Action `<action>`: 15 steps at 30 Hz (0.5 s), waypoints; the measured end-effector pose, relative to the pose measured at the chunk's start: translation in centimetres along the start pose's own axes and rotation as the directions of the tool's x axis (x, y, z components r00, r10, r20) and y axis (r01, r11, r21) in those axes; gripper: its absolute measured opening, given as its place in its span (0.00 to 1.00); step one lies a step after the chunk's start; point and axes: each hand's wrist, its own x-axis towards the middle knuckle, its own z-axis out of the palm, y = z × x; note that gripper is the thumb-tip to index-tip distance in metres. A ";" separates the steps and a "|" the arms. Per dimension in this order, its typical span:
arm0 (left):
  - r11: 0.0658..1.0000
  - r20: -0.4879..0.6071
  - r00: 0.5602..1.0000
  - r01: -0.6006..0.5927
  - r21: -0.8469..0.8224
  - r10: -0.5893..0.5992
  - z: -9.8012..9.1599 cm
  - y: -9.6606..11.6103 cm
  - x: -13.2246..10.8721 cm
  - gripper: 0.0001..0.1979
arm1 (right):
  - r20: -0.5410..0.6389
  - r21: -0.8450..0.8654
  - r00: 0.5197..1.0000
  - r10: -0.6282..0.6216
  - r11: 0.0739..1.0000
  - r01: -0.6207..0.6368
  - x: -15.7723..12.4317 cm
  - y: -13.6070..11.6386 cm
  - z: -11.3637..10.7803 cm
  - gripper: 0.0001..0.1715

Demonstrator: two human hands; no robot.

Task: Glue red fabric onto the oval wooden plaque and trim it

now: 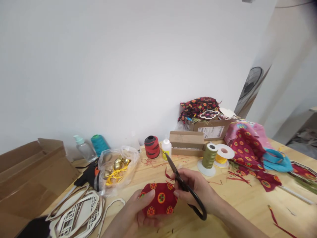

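A dark red fabric piece [161,205] with orange flower medallions is gripped in my left hand [142,206], thumb lying on top and fingers underneath. Black-handled scissors [182,181] are in my right hand [195,188], their blades together and pointing up and away to the left. The right thumb and fingertips meet the fabric's right edge. Just beyond the fabric lies a thin red scrap [168,173], partly beside the right fingers.
Along the back stand a red-and-black thread cone [152,147], a glue bottle [166,148], a cardboard box [208,130] and a green thread spool [209,157]. Wooden frames [76,211] and a bag of gold bells [116,168] lie left; red cloth [247,148] lies right.
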 end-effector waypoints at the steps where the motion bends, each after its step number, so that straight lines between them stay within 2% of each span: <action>1: 1.000 0.025 1.000 0.011 0.011 -0.011 -0.3 0.2 -0.1 0.22 | 0.018 -0.004 1.000 -0.019 1.000 0.019 0.0 0.2 0.0 0.16; 3: 1.000 0.071 0.997 0.017 0.023 -0.018 -0.9 0.7 -0.3 0.23 | 0.040 0.000 0.998 -0.048 0.999 0.048 -0.1 0.4 0.0 0.16; 6: 1.000 0.064 0.998 -0.021 -0.001 0.021 -1.6 1.2 -0.4 0.20 | 0.050 0.017 0.998 -0.037 0.999 0.037 -0.1 0.3 -0.1 0.16; 7: 0.999 0.057 0.998 -0.032 0.043 0.030 -1.6 1.2 -0.3 0.19 | 0.057 0.005 0.998 -0.025 1.000 0.025 -0.1 0.2 -0.1 0.16; 9: 0.971 0.092 0.995 -0.045 0.237 0.023 -1.2 0.7 0.2 0.17 | 0.082 -0.049 0.997 0.001 0.999 0.003 -0.2 0.2 0.0 0.16; 11: 0.902 0.181 0.983 -0.069 0.427 -0.011 -0.5 -0.4 0.9 0.15 | 0.109 -0.099 0.994 0.007 0.995 0.003 -0.2 0.2 0.2 0.16; 13: 0.906 0.136 0.991 -0.060 0.419 0.003 0.3 -1.6 1.6 0.13 | 0.105 -0.099 0.995 -0.004 0.995 0.015 -0.1 0.3 0.3 0.15; 15: 0.924 0.052 0.996 -0.092 0.370 0.078 0.8 -2.4 2.3 0.12 | 0.035 -0.036 0.999 -0.033 0.999 0.034 0.1 0.2 0.2 0.16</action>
